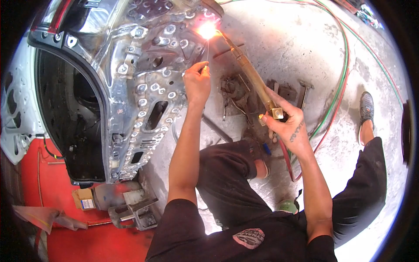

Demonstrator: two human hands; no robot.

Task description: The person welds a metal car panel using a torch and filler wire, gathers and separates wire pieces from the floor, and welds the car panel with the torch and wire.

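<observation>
My right hand [286,122] is wrapped round the valve end of a brass gas welding torch [253,76]. The torch slants up and left, and a bright flame [207,29] burns at its tip against the bare metal car body panel [170,48]. My left hand [197,82] pinches a thin filler rod [207,50], which runs up into the glare. Rows of round spot marks and a long slot show on the panel below. Glare hides the spot where flame, rod and metal meet.
Red and green hoses [342,74] loop over the concrete floor on the right. A hammer [305,89] and other metal tools lie under the torch. At lower left, a metal clamp [135,212] and a small cardboard box [84,199] rest by a red surface [87,244].
</observation>
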